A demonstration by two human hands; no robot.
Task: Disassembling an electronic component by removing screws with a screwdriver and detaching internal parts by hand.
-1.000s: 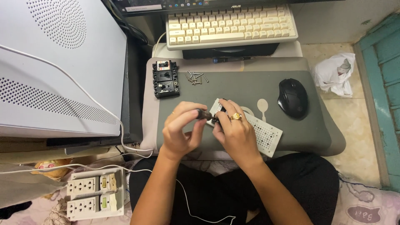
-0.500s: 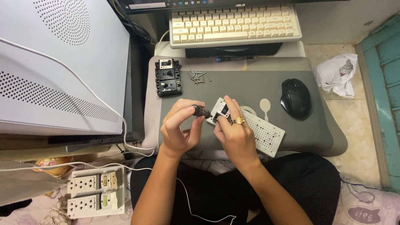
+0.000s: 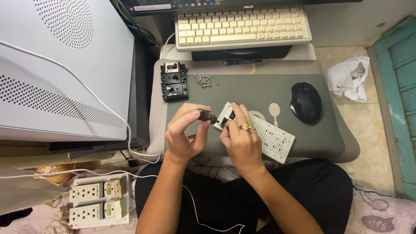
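Note:
My left hand [image 3: 184,134] grips a small dark screwdriver [image 3: 206,115] whose tip points right at the end of a white perforated case [image 3: 265,136]. My right hand [image 3: 241,138], a gold ring on one finger, presses down on the left end of that case and holds it steady on the grey desk mat [image 3: 260,93]. The case lies slanted, its far end toward the lower right. A black electronic module [image 3: 173,81] and several loose screws [image 3: 206,79] lie on the mat beyond my hands.
A black mouse [image 3: 306,102] sits at the mat's right. A cream keyboard [image 3: 242,27] lies at the back. A large white perforated panel [image 3: 56,69] fills the left. White power strips [image 3: 97,203] lie at lower left, a crumpled white bag [image 3: 349,78] at right.
The hands have barely moved; the left hand has turned the screwdriver slightly against the case end. The view has shifted a little.

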